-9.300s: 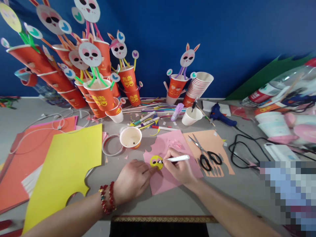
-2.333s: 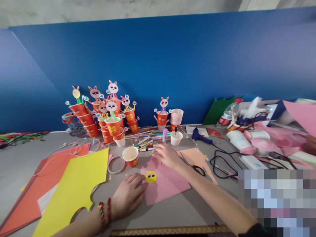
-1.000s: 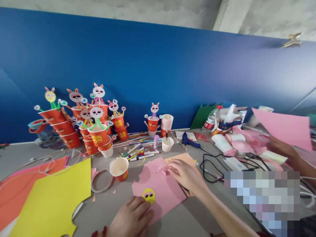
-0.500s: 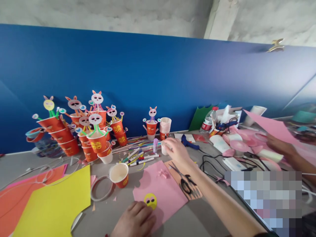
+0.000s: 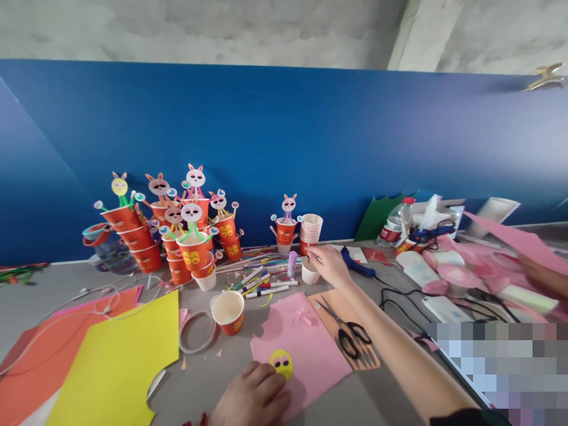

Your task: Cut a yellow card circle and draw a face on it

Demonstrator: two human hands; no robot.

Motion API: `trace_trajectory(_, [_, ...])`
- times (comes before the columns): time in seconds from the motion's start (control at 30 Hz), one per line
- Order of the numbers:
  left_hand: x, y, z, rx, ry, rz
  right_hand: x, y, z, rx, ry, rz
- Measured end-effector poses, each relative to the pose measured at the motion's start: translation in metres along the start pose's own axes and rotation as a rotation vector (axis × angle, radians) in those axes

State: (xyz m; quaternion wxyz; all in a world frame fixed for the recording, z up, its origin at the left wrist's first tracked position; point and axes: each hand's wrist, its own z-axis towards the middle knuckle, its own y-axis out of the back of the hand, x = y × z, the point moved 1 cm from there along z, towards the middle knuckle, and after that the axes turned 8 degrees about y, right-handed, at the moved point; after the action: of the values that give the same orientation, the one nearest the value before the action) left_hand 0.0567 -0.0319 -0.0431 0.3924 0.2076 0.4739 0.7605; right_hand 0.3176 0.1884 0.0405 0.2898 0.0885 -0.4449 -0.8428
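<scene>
My left hand (image 5: pixel 255 395) rests at the lower middle, its curled fingers at the edge of a yellow paper face (image 5: pixel 282 364) with dark eyes, which lies on a pink sheet (image 5: pixel 310 349). My right hand (image 5: pixel 326 263) reaches forward above a small white cup (image 5: pixel 309 273). Its thumb and fingers are pinched together on a thin dark thing too small to make out. Black-handled scissors (image 5: pixel 348 340) lie on an orange sheet beside my right forearm. Behind my right hand is a stack of paper cups (image 5: pixel 312 226).
Red cups with paper rabbits (image 5: pixel 193 248) stand at the back left. Markers (image 5: pixel 270 291), an open cup (image 5: pixel 228 313) and yellow paper (image 5: pixel 119 361) lie nearer. A blue glue gun (image 5: pixel 357 265), cables and pink pieces are right, where another person's hand (image 5: pixel 541 278) holds pink paper.
The view has swung to the right. My right hand has lifted off the small white cup, with a thin dark thing at its fingertips. My left hand stays by the yellow face.
</scene>
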Motion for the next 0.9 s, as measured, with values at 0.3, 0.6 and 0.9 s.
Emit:
trace_trajectory(0.3, [-0.01, 0.028, 0.002, 0.226, 0.068, -0.126, 0.007, 0.062, -0.006, -0.484, 0.076, 0.012])
trace_trajectory(0.6, [-0.011, 0.032, 0.0, 0.25, 0.076, -0.107, 0.112, 0.026, -0.071, -0.065, -0.479, 1.119])
trace_trajectory(0.9, [-0.015, 0.034, 0.004, 0.144, 0.148, -0.094, 0.156, -0.01, -0.105, 0.407, -0.401, 1.297])
